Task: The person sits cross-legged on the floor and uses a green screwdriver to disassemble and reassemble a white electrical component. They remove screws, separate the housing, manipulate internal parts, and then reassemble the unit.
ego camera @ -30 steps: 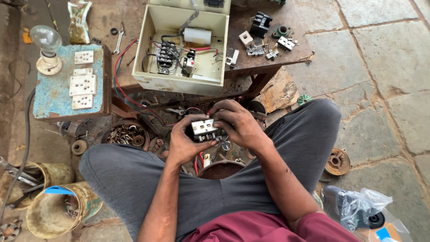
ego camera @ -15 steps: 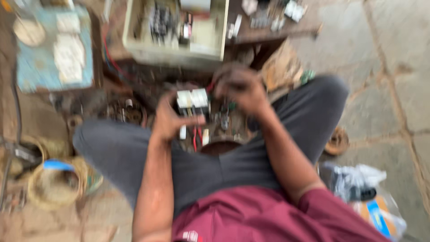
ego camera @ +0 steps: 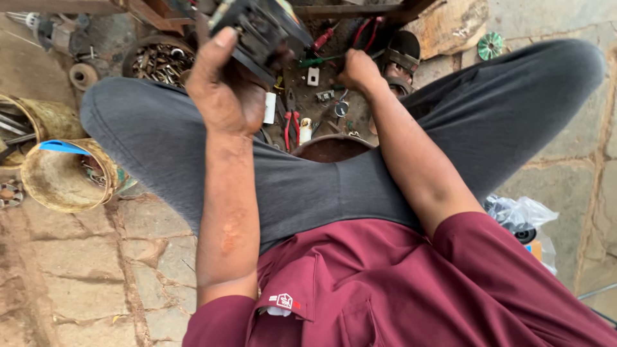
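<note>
— Hands first?
— Left hand (ego camera: 222,90) grips one black switch unit (ego camera: 260,29), blocky with metal contacts, at top centre; right hand (ego camera: 360,69) is closed on one green-handled screwdriver (ego camera: 321,61) among floor tools.
— Changed?
— Earlier both hands held the unit together.
— Elsewhere?
— Two rusty buckets (ego camera: 61,180), left.

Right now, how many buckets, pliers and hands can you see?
Hands: 2, the left hand holding a black electrical part, and the right hand
Buckets: 2
Red-handled pliers: 1
Total: 5
</note>
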